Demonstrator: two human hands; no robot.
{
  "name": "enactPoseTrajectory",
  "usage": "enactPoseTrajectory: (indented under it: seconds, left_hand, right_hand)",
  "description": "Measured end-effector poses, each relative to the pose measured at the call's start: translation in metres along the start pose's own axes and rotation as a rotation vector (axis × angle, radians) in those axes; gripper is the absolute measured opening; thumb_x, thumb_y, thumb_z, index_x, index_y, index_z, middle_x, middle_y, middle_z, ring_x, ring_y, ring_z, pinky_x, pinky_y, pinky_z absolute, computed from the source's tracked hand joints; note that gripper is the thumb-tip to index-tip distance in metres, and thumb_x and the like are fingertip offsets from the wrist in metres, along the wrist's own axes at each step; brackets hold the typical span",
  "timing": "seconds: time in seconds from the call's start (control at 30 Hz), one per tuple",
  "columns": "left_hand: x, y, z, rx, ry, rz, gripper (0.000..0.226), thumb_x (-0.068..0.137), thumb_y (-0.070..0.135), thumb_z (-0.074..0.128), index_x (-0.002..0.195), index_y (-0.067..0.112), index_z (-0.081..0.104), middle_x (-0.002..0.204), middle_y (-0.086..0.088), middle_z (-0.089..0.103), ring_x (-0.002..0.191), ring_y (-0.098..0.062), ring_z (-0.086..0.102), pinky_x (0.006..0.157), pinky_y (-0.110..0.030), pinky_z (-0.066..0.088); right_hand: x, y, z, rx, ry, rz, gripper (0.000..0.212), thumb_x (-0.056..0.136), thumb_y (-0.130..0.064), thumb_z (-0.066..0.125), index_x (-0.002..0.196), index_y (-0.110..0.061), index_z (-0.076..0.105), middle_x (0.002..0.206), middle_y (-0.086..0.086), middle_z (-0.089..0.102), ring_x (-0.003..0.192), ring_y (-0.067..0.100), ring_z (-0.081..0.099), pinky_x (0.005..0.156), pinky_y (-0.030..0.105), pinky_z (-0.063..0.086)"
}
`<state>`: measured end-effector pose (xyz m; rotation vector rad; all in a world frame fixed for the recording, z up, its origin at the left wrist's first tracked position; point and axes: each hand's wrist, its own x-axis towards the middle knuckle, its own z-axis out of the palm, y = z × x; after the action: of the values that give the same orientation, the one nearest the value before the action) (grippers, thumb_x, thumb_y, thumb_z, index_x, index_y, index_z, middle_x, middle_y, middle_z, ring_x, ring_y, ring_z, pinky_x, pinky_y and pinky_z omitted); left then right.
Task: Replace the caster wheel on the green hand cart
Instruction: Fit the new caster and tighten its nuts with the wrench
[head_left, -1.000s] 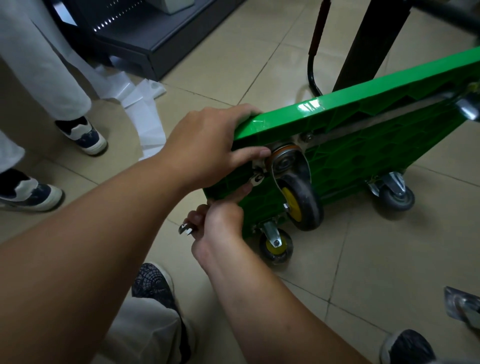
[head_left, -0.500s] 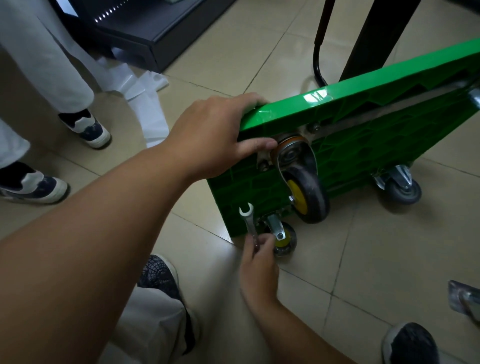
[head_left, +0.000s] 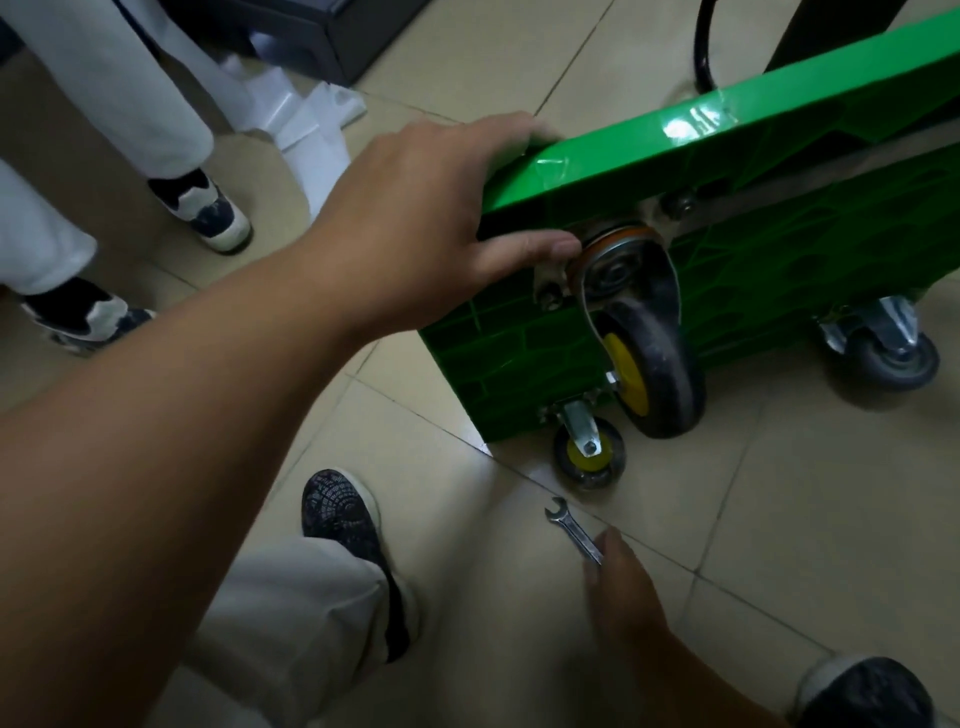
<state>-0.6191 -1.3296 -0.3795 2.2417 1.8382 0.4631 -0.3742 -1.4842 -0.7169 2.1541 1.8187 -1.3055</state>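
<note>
Presently on the tiled floor (head_left: 779, 519):

1. Green hand cart (head_left: 769, 280): tipped up on one long edge, ribbed underside facing the camera, lower near corner on the tiles.
2. Left hand (head_left: 431, 208): gripping the cart's upper near corner, fingers curled over the top edge, thumb (head_left: 530, 249) pressed beside the swivel plate of item 3.
3. Caster wheel (head_left: 654, 364): large, black tyre, yellow hub, in a metal fork at the upper near corner of the underside, hanging clear of the floor. A bolt head shows on its plate just below the thumb.
4. Small caster (head_left: 589, 457): yellow hub, at the lower near corner, touching the floor.
5. Grey caster (head_left: 888, 348): further along the lower edge, on the floor.
6. Wrench (head_left: 571, 530): open-ended, silver, low over the tiles below item 4; floor contact cannot be told.
7. Right hand (head_left: 623, 587): fingers closed on the wrench's handle end, jaw end pointing towards the cart.
8. Dark patterned shoe (head_left: 337, 514): the wearer's own, left of the wrench.
9. Two bystander sneakers (head_left: 213, 208): at the left edge.
10. White sheets (head_left: 306, 119): crumpled, against a dark cabinet (head_left: 337, 31).
</note>
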Motion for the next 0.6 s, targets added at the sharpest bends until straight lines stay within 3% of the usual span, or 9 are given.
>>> enactPoseTrajectory:
  seconds: [0.2, 0.37, 0.5, 0.6]
  left_hand:
    - [-0.002, 0.001, -0.001, 0.0, 0.0, 0.004, 0.07, 0.086, 0.068, 0.055, 0.144, 0.03, 0.053, 0.122, 0.001, 0.07, 0.103, -0.021, 0.065, 0.085, -0.046, 0.056]
    - [-0.001, 0.0, 0.0, -0.001, -0.007, 0.0, 0.071, 0.086, 0.069, 0.054, 0.144, 0.027, 0.053, 0.126, 0.001, 0.069, 0.106, -0.021, 0.065, 0.086, -0.047, 0.056]
    - [-0.002, 0.0, 0.0, 0.014, 0.011, 0.011, 0.07, 0.086, 0.07, 0.055, 0.142, 0.028, 0.055, 0.121, 0.003, 0.07, 0.1, -0.02, 0.065, 0.082, -0.045, 0.056]
    - [-0.001, 0.0, 0.0, 0.029, 0.019, 0.018, 0.069, 0.087, 0.07, 0.055, 0.142, 0.028, 0.055, 0.118, 0.005, 0.07, 0.096, -0.017, 0.064, 0.079, -0.043, 0.056]
  right_hand:
    - [0.015, 0.01, 0.004, -0.019, 0.074, -0.002, 0.012, 0.091, -0.012, 0.064, 0.088, -0.017, 0.054, 0.092, 0.003, 0.053, 0.083, 0.023, 0.056, 0.071, 0.033, 0.045]
    - [0.021, 0.022, 0.005, -0.157, 0.065, 0.048, 0.013, 0.09, -0.025, 0.07, 0.084, -0.023, 0.058, 0.085, -0.005, 0.058, 0.079, 0.015, 0.057, 0.069, 0.03, 0.049]
    - [0.021, 0.026, 0.006, -0.342, 0.072, 0.013, 0.008, 0.092, -0.034, 0.064, 0.092, -0.026, 0.062, 0.088, -0.007, 0.06, 0.085, 0.013, 0.061, 0.074, 0.032, 0.055]
    - [0.02, 0.027, 0.007, -0.357, 0.083, 0.001, 0.008, 0.094, -0.031, 0.062, 0.096, -0.024, 0.06, 0.092, -0.005, 0.057, 0.086, 0.014, 0.059, 0.068, 0.028, 0.047]
